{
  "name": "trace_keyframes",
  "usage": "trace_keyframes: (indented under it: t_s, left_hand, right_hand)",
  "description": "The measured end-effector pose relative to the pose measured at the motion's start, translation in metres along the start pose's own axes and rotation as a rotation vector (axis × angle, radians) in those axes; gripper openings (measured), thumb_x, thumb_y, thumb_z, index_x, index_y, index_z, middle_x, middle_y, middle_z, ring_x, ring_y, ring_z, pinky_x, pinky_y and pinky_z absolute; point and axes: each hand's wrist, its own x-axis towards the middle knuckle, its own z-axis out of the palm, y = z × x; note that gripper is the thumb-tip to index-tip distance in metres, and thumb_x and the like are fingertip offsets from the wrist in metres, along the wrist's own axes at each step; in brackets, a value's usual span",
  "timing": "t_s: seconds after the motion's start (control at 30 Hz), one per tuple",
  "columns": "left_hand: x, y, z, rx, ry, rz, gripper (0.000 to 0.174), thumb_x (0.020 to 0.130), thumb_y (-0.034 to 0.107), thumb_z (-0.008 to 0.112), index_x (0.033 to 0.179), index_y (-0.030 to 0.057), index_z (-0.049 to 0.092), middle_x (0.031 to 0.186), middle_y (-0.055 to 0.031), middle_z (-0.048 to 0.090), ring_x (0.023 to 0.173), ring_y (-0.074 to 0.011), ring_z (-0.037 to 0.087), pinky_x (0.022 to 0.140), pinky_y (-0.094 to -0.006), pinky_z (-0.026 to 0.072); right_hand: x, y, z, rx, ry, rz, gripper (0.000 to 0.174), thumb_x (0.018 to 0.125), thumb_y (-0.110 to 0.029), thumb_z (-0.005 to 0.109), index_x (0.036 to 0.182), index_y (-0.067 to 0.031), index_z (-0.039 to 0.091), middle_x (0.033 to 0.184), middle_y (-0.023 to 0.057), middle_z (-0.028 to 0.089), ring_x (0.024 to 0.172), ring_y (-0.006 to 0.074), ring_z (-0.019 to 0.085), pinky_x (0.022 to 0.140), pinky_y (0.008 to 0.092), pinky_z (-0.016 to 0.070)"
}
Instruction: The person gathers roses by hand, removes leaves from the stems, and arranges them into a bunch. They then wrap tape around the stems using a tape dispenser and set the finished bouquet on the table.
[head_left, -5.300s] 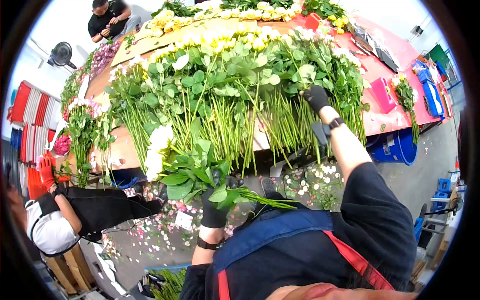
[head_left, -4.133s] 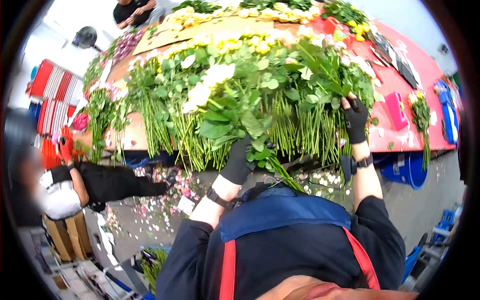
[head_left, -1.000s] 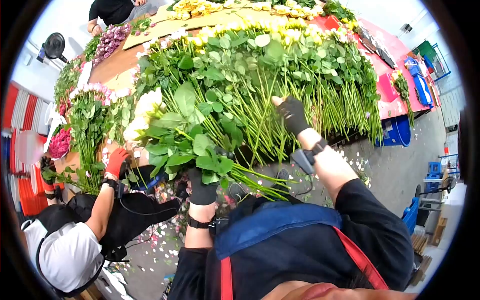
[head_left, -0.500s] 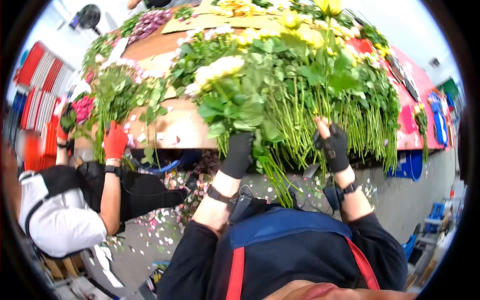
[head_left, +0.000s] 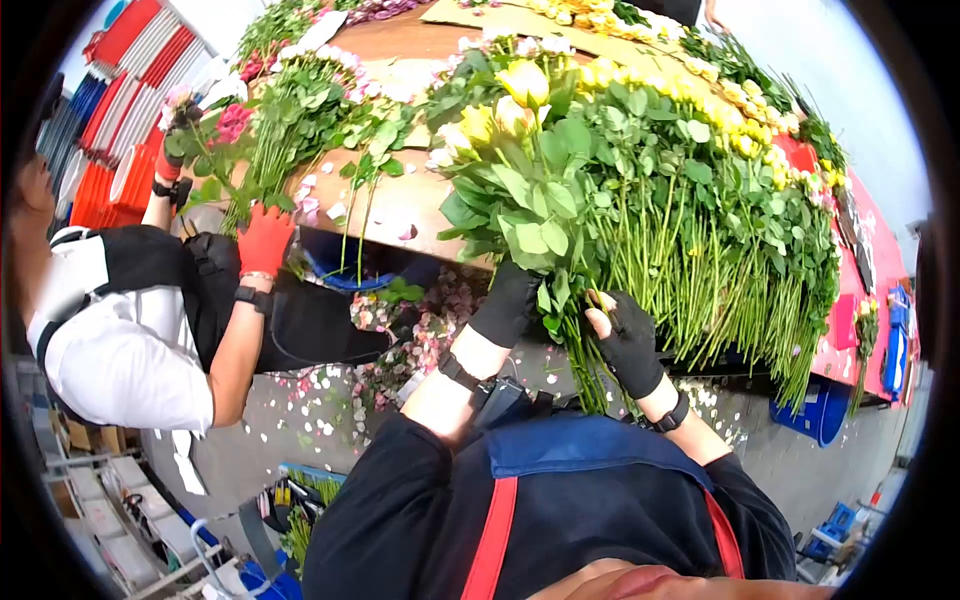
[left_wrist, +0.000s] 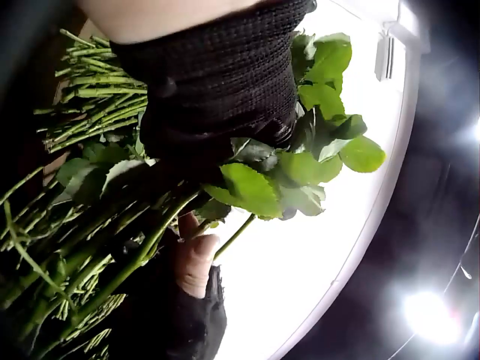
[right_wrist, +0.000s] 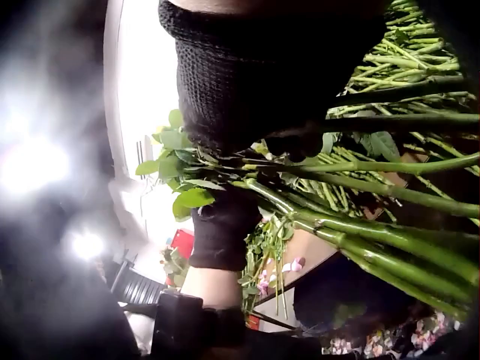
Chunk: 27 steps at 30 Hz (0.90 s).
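My left grip point(head_left: 508, 308) clasps the stems of a bunch of yellow roses point(head_left: 527, 190), held upright just off the tabletop point(head_left: 395, 215) edge. My right grip point(head_left: 630, 345) wraps the same stems just beside it, below the leaves.

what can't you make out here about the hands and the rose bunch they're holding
1. Head view: leaves of the rose bunch hide the fingers of the left hand. The stems are too crowded to count.
2. Left wrist view: the left hand fills the top, the blooms are cut off by the edge, and the background is washed out white.
3. Right wrist view: glare blurs the left side. The fingertips of the right hand are hidden behind stems.
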Motion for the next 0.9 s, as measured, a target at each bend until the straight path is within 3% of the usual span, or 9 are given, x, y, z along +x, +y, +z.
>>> trace_keyframes:
  t_s: [0.13,0.17,0.23,0.33,0.47,0.53,0.63,0.8,0.9]
  left_hand:
    - [-0.012,0.02,0.005,-0.063,0.056,0.157,0.031,0.096,0.026,0.052,0.118,0.0052,0.053,0.106,-0.0042,0.061,0.089,-0.0156,0.061,0.073,-0.0298,0.0526]
    - [-0.014,0.022,0.001,-0.134,0.084,0.085,0.031,0.096,0.028,0.05,0.118,0.0056,0.053,0.104,-0.0046,0.062,0.088,-0.0165,0.061,0.073,-0.0303,0.0528]
    - [-0.035,0.051,0.019,-0.237,-0.234,-0.065,0.029,0.096,0.027,0.051,0.115,0.0063,0.054,0.104,-0.0041,0.062,0.088,-0.0157,0.061,0.073,-0.0295,0.0528]
    - [-0.028,0.031,-0.022,-0.049,0.159,0.151,0.023,0.094,0.026,0.056,0.11,0.0102,0.059,0.099,-0.0012,0.063,0.084,-0.0117,0.061,0.069,-0.0266,0.0523]
    - [-0.043,0.041,-0.043,-0.256,0.079,0.133,0.027,0.093,0.028,0.059,0.114,0.0125,0.058,0.101,-0.0017,0.063,0.086,-0.018,0.063,0.073,-0.0351,0.0559]
    - [-0.069,0.065,-0.001,-0.238,0.309,0.143,0.027,0.093,0.028,0.059,0.114,0.0127,0.057,0.099,-0.0024,0.064,0.084,-0.0191,0.064,0.072,-0.0351,0.056]
    - [-0.054,0.049,-0.057,-0.288,0.113,0.204,0.028,0.094,0.029,0.058,0.117,0.0122,0.056,0.101,-0.0022,0.063,0.086,-0.0181,0.064,0.072,-0.0343,0.0558]
    - [-0.058,0.054,-0.06,-0.17,0.197,0.241,0.032,0.091,0.021,0.062,0.119,0.0081,0.056,0.101,-0.001,0.063,0.084,-0.0125,0.062,0.071,-0.0285,0.0535]
    - [-0.054,0.047,-0.079,-0.185,0.127,0.202,0.037,0.096,0.03,0.052,0.126,0.0086,0.052,0.113,-0.0052,0.062,0.093,-0.0214,0.063,0.079,-0.0377,0.0548]
  right_hand:
    - [-0.002,0.001,0.008,-0.042,-0.072,-0.073,0.021,0.084,-0.011,0.065,0.104,-0.0026,0.064,0.087,0.0182,0.062,0.075,0.0352,0.061,0.064,0.0386,0.049]
    - [-0.003,0.002,0.01,-0.036,-0.143,-0.044,0.02,0.086,-0.011,0.064,0.104,-0.0022,0.064,0.088,0.0189,0.062,0.075,0.036,0.061,0.065,0.0399,0.0491]
    - [0.001,-0.001,0.016,0.007,-0.156,-0.042,0.02,0.088,-0.011,0.062,0.105,-0.0021,0.064,0.086,0.016,0.062,0.074,0.0315,0.061,0.064,0.0377,0.0482]
    - [0.007,-0.01,0.021,0.208,-0.019,0.233,0.021,0.09,-0.011,0.061,0.109,-0.0025,0.064,0.087,0.0122,0.065,0.068,0.021,0.06,0.065,0.0297,0.0476]
    - [0.022,-0.014,0.013,0.147,-0.016,0.17,0.019,0.089,-0.012,0.063,0.106,-0.002,0.064,0.085,0.0102,0.067,0.068,0.0177,0.061,0.064,0.0286,0.0477]
    - [0.024,-0.017,0.013,0.124,-0.024,0.145,0.017,0.089,-0.012,0.063,0.103,-0.0017,0.065,0.082,0.0096,0.066,0.068,0.0179,0.061,0.064,0.0289,0.0477]
    - [0.016,-0.015,0.019,0.165,-0.043,0.161,0.013,0.089,-0.012,0.063,0.097,-0.0018,0.064,0.077,0.0089,0.063,0.069,0.0184,0.061,0.064,0.0287,0.0474]
    - [0.016,-0.027,0.032,0.305,-0.098,0.13,0.014,0.093,-0.015,0.059,0.097,-0.0018,0.06,0.075,0.0059,0.061,0.066,0.0147,0.057,0.061,0.0278,0.0459]
    - [0.019,-0.034,0.035,0.527,-0.191,0.267,0.013,0.095,-0.015,0.056,0.097,-0.0022,0.058,0.076,0.0043,0.061,0.065,0.012,0.055,0.061,0.0258,0.045]
